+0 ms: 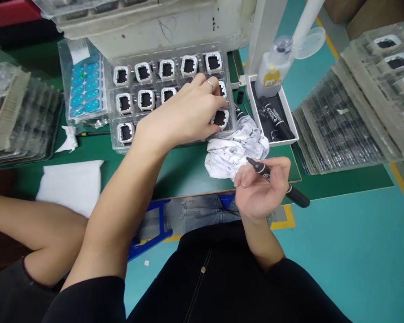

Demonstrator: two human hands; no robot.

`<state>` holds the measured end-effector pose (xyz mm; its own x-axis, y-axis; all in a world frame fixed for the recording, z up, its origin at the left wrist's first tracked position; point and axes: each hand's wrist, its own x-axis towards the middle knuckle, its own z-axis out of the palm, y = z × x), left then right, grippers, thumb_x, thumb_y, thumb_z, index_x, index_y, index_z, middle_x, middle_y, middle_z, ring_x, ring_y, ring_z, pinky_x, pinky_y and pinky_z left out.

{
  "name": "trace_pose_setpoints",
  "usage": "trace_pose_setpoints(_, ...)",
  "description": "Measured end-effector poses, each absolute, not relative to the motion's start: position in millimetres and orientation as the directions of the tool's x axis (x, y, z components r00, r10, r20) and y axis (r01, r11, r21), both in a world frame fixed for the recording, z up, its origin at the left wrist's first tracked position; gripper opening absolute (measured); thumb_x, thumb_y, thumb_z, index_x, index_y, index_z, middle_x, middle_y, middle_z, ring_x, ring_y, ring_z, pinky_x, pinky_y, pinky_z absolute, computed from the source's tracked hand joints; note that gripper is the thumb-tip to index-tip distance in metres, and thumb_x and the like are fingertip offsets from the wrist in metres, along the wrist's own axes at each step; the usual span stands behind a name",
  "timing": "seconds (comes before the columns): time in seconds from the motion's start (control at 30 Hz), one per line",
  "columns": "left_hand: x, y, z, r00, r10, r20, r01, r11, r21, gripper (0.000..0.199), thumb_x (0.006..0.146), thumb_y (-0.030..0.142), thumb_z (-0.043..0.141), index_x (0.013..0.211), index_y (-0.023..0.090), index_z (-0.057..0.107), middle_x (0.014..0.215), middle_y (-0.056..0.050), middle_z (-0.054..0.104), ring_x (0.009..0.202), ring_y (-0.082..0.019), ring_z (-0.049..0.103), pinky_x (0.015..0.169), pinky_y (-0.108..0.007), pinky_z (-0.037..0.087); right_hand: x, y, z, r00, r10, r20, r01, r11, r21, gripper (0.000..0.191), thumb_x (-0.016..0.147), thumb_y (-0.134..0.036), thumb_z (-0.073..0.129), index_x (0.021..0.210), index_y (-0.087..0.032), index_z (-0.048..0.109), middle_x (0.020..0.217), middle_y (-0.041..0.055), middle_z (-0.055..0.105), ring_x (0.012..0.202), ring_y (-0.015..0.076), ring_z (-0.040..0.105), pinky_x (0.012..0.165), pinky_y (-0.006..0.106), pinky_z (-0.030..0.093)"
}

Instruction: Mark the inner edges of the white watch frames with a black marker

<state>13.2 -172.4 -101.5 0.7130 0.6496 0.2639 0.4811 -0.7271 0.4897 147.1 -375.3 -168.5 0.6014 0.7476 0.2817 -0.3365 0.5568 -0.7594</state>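
My left hand [191, 107] reaches across the clear plastic tray [116, 146]. Its thumb and fingers close around a white square frame part [220, 119] with a dark centre, at the tray's lower right corner. Rows of similar white frames [121, 76] sit in the tray pockets; my hand and forearm hide some of them. Between the fingers of my right hand [262, 190] is a black marker [264, 170], its narrow tip pointing up and left. A crumpled white cloth [234, 148] with dark specks lies just beyond this hand.
A white box [291, 141] at right holds a dispenser bottle [271, 74] and another marker [279, 121]. Stacked trays stand right [343, 112] and left [23, 121]. A bag of blue pieces [85, 87] and a folded white cloth [70, 184] lie left, near another person's arm [37, 220].
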Motion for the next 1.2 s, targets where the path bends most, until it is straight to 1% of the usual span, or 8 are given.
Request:
trace_pose_setpoints(0.1, 15.5, -176.2, -84.4, 0.713, 0.645, 0.274, 0.461, -0.726, 0.51, 0.032, 0.069, 0.032, 0.104, 0.09, 0.033, 0.08, 0.117, -0.011, 0.081, 0.138, -0.048, 0.071, 0.124, -0.069, 0.061, 147.4, -374.6, -170.1, 0.586, 0.746, 0.315, -0.321, 0.571, -0.755, 0.019, 0.112, -0.047, 0.067, 0.103, -0.031, 0.064, 0.055, -0.0126, 0.055, 0.04, 0.0135, 0.052, 0.041, 0.025, 0.046)
trace_pose_setpoints(0.23, -4.9, -219.8, -58.4, 0.756, 0.537, 0.374, 0.391, -0.829, 0.4, 0.046, 0.083, 0.027, 0.094, 0.127, 0.029, 0.081, 0.135, -0.009, 0.084, 0.128, -0.037, 0.077, 0.121, -0.063, 0.065, 144.7, -373.4, -170.5, 0.631, 0.7, 0.334, -0.288, 0.612, -0.736, 0.011, 0.112, -0.04, 0.067, 0.105, -0.031, 0.066, 0.056, -0.0121, 0.053, 0.042, 0.0143, 0.054, 0.041, 0.025, 0.047)
trace_pose_setpoints(0.37, -32.2, -284.9, -71.1, 0.532, 0.598, 0.6, 0.238, -0.785, 0.572, 0.049, 0.093, 0.035, 0.097, 0.139, 0.035, 0.082, 0.134, -0.007, 0.076, 0.092, -0.024, 0.077, 0.068, -0.041, 0.07, 140.2, -371.8, -173.2, 0.657, 0.62, 0.429, -0.198, 0.691, -0.695, 0.003, 0.11, -0.035, 0.071, 0.111, -0.032, 0.072, 0.064, -0.0106, 0.063, 0.045, 0.0146, 0.057, 0.047, 0.03, 0.056)
trace_pose_setpoints(0.47, -39.8, -322.1, -103.6, 0.359, 0.796, 0.488, 0.213, -0.579, 0.787, 0.044, 0.098, 0.038, 0.098, 0.14, 0.037, 0.084, 0.137, -0.007, 0.074, 0.092, -0.024, 0.081, 0.072, -0.045, 0.073, 138.5, -375.7, -176.7, 0.614, 0.602, 0.511, -0.084, 0.693, -0.716, 0.015, 0.107, -0.034, 0.08, 0.121, -0.031, 0.075, 0.077, -0.0072, 0.077, 0.056, 0.017, 0.069, 0.057, 0.036, 0.067)
trace_pose_setpoints(0.57, -38.7, -341.8, -135.2, 0.297, 0.893, 0.338, 0.233, -0.411, 0.881, 0.049, 0.1, 0.048, 0.098, 0.145, 0.036, 0.08, 0.141, -0.01, 0.078, 0.102, -0.028, 0.087, 0.085, -0.047, 0.077, 137.8, -384.0, -177.8, 0.51, 0.672, 0.538, -0.011, 0.63, -0.777, 0.026, 0.106, -0.032, 0.083, 0.129, -0.033, 0.072, 0.088, -0.0047, 0.084, 0.069, 0.0216, 0.08, 0.068, 0.043, 0.074)
trace_pose_setpoints(0.7, -34.9, -349.5, -158.3, 0.231, 0.934, 0.272, 0.221, -0.322, 0.92, 0.059, 0.095, 0.052, 0.102, 0.144, 0.03, 0.077, 0.128, -0.009, 0.086, 0.108, -0.029, 0.089, 0.088, -0.04, 0.078, 134.8, -390.4, -174.3, 0.429, 0.734, 0.527, 0.051, 0.563, -0.825, 0.029, 0.105, -0.027, 0.083, 0.13, -0.033, 0.068, 0.094, -0.0027, 0.085, 0.076, 0.0241, 0.084, 0.07, 0.044, 0.075)
trace_pose_setpoints(0.97, -34.7, -351.2, -166.7, 0.22, 0.948, 0.23, 0.131, -0.262, 0.956, 0.061, 0.091, 0.054, 0.106, 0.139, 0.028, 0.078, 0.118, -0.007, 0.089, 0.102, -0.026, 0.09, 0.094, -0.036, 0.079, 131.3, -381.0, -176.4, 0.343, 0.667, 0.661, 0.254, 0.612, -0.749, 0.033, 0.097, -0.021, 0.092, 0.123, -0.034, 0.077, 0.086, -0.0047, 0.077, 0.06, 0.0174, 0.071, 0.053, 0.036, 0.064)
trace_pose_setpoints(1.2, -37.8, -354.6, -165.9, 0.263, 0.933, 0.247, 0.177, -0.298, 0.938, 0.049, 0.101, 0.048, 0.099, 0.143, 0.03, 0.08, 0.131, -0.008, 0.089, 0.109, -0.026, 0.091, 0.1, -0.037, 0.079, 135.9, -377.9, -179.8, 0.268, 0.667, 0.695, 0.309, 0.624, -0.718, 0.034, 0.099, -0.022, 0.086, 0.126, -0.041, 0.079, 0.08, -0.0077, 0.072, 0.059, 0.0186, 0.067, 0.087, 0.059, 0.084)
